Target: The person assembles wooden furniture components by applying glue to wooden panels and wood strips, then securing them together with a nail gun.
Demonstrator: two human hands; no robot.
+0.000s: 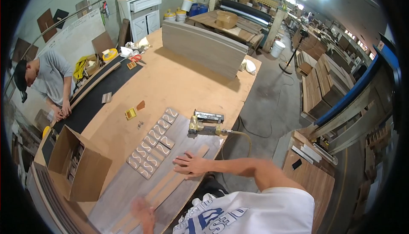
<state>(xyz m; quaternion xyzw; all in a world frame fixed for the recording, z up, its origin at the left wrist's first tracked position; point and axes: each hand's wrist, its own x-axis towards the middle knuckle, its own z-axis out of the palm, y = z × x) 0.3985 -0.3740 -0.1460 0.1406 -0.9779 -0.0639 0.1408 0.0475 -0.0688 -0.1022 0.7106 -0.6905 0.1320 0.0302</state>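
Observation:
My right hand [189, 166] lies with its fingers spread over light wooden strips [164, 187] on a grey wood-look panel [117, 191]. Lower down the same strips is my left hand [144, 213], smeared by motion, so its fingers cannot be made out. Beside the strips, small grey rectangular pieces [150, 142] with pale S-shaped curves are laid edge to edge in two rows. A nail gun [206, 122] with a hose rests at the panel's far right end, just beyond my right hand.
An open cardboard box [81, 161] stands on the left. A long grey board stack [202, 48] stands on edge at the table's far side. Across the table, a co-worker [53, 76] bends over a black strip [91, 100]. The hose [245, 136] hangs off the right edge.

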